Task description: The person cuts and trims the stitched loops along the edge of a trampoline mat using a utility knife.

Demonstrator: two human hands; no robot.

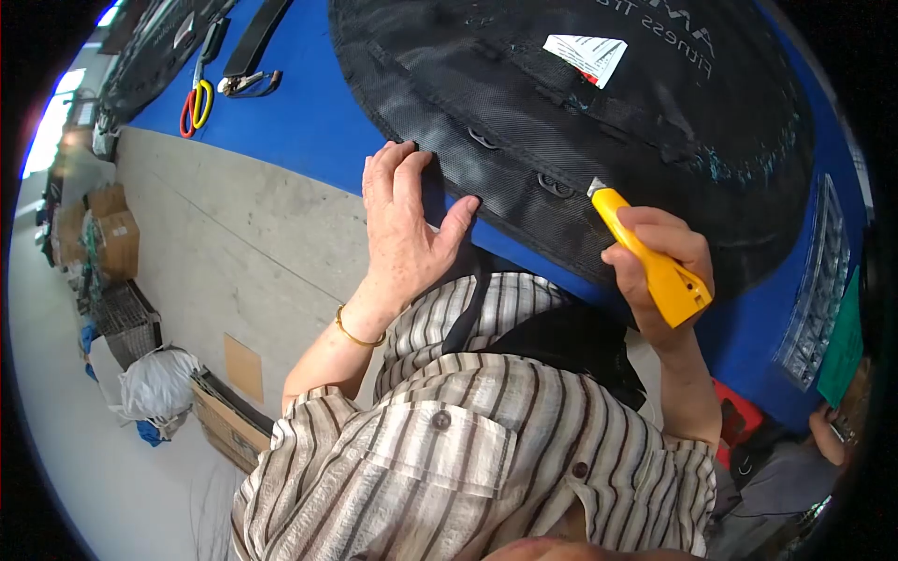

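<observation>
A large round black fabric piece (645, 159) lies on the blue table (281, 131), with a white label (587, 58) and mirrored lettering on it. My left hand (404, 210) rests on its near left edge, fingers apart, holding nothing. In my right hand (669, 252) is a yellow utility knife (645, 257), its metal tip showing just above the fabric. Two small dark buckles or rings (555, 185) sit on the fabric between my hands. Whether the knife tip touches the fabric I cannot tell.
Scissors with red and yellow handles (196, 107) and a black strap with a metal clip (251, 82) lie at the upper left. Boxes (117, 234) and a white bag (159, 379) stand on the floor. A clear plastic strip (816, 290) and another person's arm (825, 435) are at the right.
</observation>
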